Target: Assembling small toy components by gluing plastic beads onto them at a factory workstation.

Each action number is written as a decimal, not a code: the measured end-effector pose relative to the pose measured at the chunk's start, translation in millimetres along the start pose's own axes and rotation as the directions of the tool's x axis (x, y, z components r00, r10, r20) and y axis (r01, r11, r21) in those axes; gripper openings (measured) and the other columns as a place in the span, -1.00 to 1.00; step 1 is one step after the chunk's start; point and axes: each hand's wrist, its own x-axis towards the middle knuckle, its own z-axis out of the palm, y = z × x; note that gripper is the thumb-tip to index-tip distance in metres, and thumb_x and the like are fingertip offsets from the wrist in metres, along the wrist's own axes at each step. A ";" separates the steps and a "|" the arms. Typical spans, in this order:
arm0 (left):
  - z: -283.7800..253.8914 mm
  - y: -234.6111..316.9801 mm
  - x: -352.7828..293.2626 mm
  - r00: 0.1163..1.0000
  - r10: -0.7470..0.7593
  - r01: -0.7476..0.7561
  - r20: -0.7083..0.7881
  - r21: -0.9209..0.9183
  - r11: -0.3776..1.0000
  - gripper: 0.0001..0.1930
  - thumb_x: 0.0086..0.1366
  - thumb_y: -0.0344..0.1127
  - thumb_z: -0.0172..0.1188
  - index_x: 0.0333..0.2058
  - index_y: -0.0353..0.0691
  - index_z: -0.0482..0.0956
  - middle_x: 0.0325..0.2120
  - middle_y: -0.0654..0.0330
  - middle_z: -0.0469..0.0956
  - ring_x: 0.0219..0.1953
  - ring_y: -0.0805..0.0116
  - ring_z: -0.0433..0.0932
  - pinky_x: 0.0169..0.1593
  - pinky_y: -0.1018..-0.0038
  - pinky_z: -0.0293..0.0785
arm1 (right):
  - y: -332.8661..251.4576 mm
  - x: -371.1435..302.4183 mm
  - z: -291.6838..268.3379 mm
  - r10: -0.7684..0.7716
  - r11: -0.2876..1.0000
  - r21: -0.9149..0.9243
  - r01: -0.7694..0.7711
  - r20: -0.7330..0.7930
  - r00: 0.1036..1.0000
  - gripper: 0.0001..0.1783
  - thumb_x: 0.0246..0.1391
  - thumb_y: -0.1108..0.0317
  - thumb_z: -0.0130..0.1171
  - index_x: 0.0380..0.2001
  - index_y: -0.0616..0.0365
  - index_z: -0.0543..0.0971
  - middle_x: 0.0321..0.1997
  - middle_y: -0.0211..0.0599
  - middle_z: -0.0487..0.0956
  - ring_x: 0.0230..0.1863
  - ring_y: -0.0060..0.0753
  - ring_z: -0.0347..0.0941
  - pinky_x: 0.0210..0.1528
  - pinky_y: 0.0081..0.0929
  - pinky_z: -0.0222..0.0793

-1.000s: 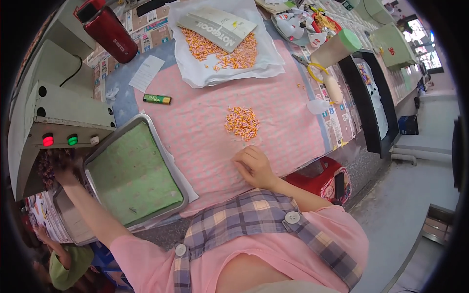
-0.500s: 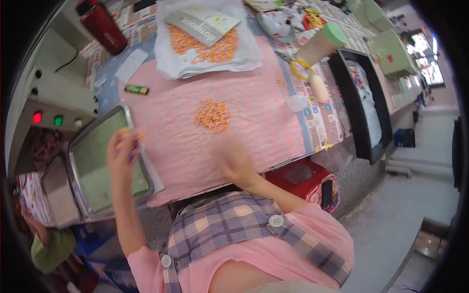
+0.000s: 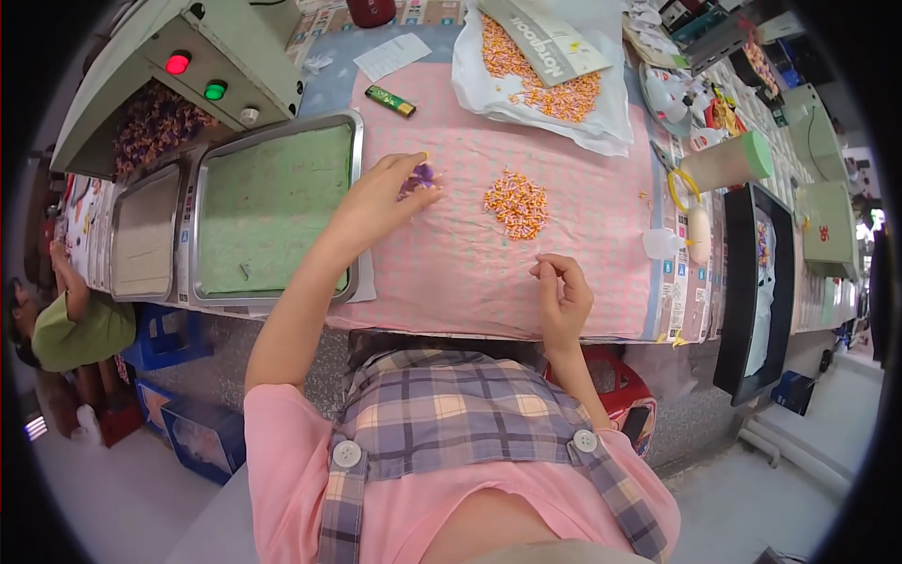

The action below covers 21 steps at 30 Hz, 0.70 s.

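Observation:
My left hand (image 3: 387,195) is over the left part of the pink checked cloth (image 3: 442,273), beside the green-lined metal tray (image 3: 272,211). Its fingers curl around a cluster of small purple pieces (image 3: 419,180) with pale and yellow tips. Nearer me, over the cloth, my right hand (image 3: 566,301) has thumb and fingertips drawn together; anything pinched there is too small to make out. A loose pile of small orange, white and pink pieces (image 3: 516,205) lies on the cloth between and beyond the hands.
White sheeting (image 3: 564,134) holds more orange pieces under a grey booklet (image 3: 550,42). A green lighter-like stick (image 3: 390,101) lies far left. A lidded jar (image 3: 719,162) and black tray (image 3: 738,310) stand right. A machine with lit buttons (image 3: 188,75) and a person in green (image 3: 85,324) are left.
My view has turned left. My left hand has moved from over the metal tray onto the cloth with the purple pieces. My right hand, blurred before, is now steadier, fingertips together.

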 end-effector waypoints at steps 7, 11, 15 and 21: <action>-92.8 100.5 -36.1 0.944 0.169 -0.329 -0.282 -0.799 0.503 -0.50 0.14 -0.18 -0.05 0.02 -0.28 0.13 -0.02 0.04 0.22 -0.07 0.20 0.31 -0.27 0.42 0.40 | -5.3 4.0 10.1 0.012 0.997 -0.078 -0.008 0.054 0.998 -0.89 -0.04 0.54 -0.07 -0.44 0.31 0.44 -0.56 -0.35 0.44 -0.48 -0.62 0.35 -0.38 -0.71 0.24; -113.4 117.3 -15.9 0.924 0.315 -0.229 -0.215 -0.973 0.007 -0.51 0.09 -0.19 0.02 -0.03 -0.29 0.17 -0.02 -0.01 0.18 -0.08 0.17 0.31 -0.29 0.32 0.43 | -8.2 7.1 16.0 0.006 0.999 -0.041 -0.003 0.058 0.998 -0.90 -0.04 0.52 -0.06 -0.45 0.31 0.45 -0.56 -0.35 0.44 -0.49 -0.63 0.34 -0.39 -0.72 0.23; -110.1 106.4 -104.0 0.904 0.368 -0.212 -0.220 -0.975 -0.062 -0.53 0.09 -0.20 0.01 -0.06 -0.29 0.19 -0.05 0.00 0.20 -0.10 0.18 0.32 -0.29 0.32 0.43 | -12.4 4.8 19.4 0.030 1.000 0.003 -0.030 0.071 0.997 -0.90 -0.05 0.52 -0.04 -0.45 0.30 0.46 -0.55 -0.36 0.44 -0.48 -0.64 0.34 -0.39 -0.71 0.23; -143.1 53.7 -156.3 0.873 0.416 -0.216 -0.252 -0.967 -0.133 -0.57 0.09 -0.22 0.00 -0.09 -0.29 0.21 -0.08 0.01 0.22 -0.13 0.19 0.33 -0.29 0.33 0.43 | -15.7 -2.9 22.5 0.030 1.000 -0.006 -0.030 0.132 0.991 -0.90 -0.08 0.52 -0.02 -0.45 0.28 0.47 -0.53 -0.34 0.45 -0.47 -0.61 0.35 -0.39 -0.69 0.23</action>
